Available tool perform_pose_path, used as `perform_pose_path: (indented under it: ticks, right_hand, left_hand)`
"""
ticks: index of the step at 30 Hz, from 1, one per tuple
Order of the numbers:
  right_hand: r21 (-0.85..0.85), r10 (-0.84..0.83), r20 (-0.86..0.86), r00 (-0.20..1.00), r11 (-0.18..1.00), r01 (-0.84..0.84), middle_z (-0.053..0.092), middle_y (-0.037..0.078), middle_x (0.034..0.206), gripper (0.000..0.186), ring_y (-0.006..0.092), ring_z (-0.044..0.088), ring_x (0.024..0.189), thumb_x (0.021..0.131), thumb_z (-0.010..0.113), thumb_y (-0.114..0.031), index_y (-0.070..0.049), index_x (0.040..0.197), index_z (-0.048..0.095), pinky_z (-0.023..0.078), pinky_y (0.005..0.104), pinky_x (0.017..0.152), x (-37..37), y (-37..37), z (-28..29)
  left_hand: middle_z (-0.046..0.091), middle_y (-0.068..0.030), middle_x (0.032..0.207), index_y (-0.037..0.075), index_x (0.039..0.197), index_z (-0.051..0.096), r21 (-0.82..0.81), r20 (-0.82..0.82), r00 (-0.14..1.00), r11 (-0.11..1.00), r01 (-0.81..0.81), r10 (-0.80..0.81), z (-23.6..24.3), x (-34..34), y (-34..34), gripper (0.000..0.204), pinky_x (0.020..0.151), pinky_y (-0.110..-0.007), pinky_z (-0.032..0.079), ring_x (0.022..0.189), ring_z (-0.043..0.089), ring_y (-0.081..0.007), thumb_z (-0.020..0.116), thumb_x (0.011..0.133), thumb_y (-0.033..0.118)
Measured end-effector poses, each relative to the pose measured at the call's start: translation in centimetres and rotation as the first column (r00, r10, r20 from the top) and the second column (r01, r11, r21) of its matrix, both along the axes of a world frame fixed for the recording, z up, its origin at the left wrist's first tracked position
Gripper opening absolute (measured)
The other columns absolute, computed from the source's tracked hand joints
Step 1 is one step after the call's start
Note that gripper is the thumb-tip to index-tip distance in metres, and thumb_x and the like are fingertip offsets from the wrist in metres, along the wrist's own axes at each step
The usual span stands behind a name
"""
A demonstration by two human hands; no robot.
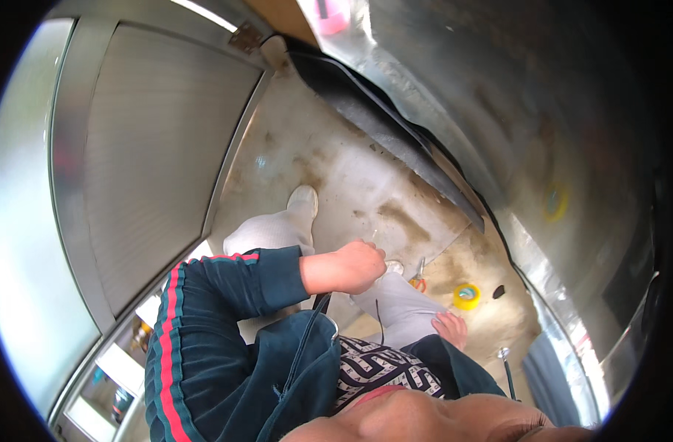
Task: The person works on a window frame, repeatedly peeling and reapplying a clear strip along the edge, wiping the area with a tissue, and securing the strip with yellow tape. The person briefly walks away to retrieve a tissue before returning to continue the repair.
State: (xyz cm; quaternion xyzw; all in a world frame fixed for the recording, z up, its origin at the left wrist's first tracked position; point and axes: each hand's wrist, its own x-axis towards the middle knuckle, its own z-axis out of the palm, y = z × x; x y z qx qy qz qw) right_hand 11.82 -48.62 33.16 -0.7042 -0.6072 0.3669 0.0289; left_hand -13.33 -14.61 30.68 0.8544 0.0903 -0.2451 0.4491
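Note:
My left hand [357, 265] is raised over my grey-trousered legs, fingers curled closed; a thin pale sliver shows above them, too small to name. My right hand [449, 329] lies low by my right thigh [399, 317], fingers slightly bent and apart, with nothing seen in them. On the stained floor [263, 140] to the right of my shoe are scissors with orange handles [417, 284], a yellow tape roll [467, 297] and a small black piece [499, 292]. A slim metal-tipped tool [507, 372] is farther down on the right, partly hidden.
A grey panel door [159, 147] in a metal frame stands left. A crumpled shiny foil-like surface [543, 132] curves along the right, with a dark flexible strip [381, 125] at its foot. A pink object [330, 16] is at the top. Shelves with items [100, 405] show lower left.

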Motion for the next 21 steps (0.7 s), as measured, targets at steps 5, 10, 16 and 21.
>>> perform_pose_path:
  ticks: [5,10,16,21]
  right_hand:
    - [-0.062,0.176,-0.241,0.954,0.979,-0.196,0.062,0.01,0.132,0.039,0.0339,0.054,0.127,0.082,0.057,-0.019,-0.01,0.118,0.067,0.031,0.0581,0.112,0.3,2.9,2.3]
    - [-0.067,0.212,-0.379,0.901,0.964,-0.256,0.06,0.01,0.137,0.042,0.0326,0.052,0.13,0.082,0.057,-0.018,-0.01,0.122,0.066,0.029,0.0573,0.114,-3.2,5.4,5.3]
    - [-0.143,0.188,-0.416,0.89,0.953,-0.268,0.057,0.011,0.14,0.044,0.0331,0.047,0.135,0.085,0.056,-0.018,-0.01,0.128,0.062,0.025,0.0588,0.116,-6.2,4.4,7.4]
    - [-0.225,0.093,-0.181,0.979,0.965,-0.134,0.05,0.015,0.145,0.042,0.034,0.041,0.139,0.09,0.053,-0.019,-0.009,0.13,0.061,0.022,0.0627,0.116,-9.2,2.4,9.4]
  left_hand:
    - [0.067,-0.0168,0.092,0.002,0.081,0.072,-0.084,-0.027,0.991,0.988,-0.129,0.127,-0.3,-1.0,-4.5,0.017,0.077,-0.047,0.054,0.09,0.066,-0.0365,0.065,0.073,0.016]
    - [0.069,-0.0198,0.095,0.001,0.083,0.071,-0.187,-0.284,0.927,0.935,-0.302,0.243,-2.7,-2.5,-8.4,0.023,0.076,-0.049,0.055,0.092,0.067,-0.0399,0.066,0.073,0.021]
    - [0.07,-0.0183,0.101,0.002,0.083,0.071,-0.137,-0.387,0.764,0.787,-0.602,0.517,-4.5,-4.8,-14.9,0.019,0.083,-0.045,0.054,0.096,0.067,-0.037,0.066,0.077,0.019]
    - [0.069,-0.0199,0.101,0.002,0.077,0.067,-0.19,-0.173,0.574,0.545,-0.817,0.8,0.9,-7.5,-17.0,0.018,0.087,-0.044,0.053,0.098,0.065,-0.038,0.068,0.08,0.019]
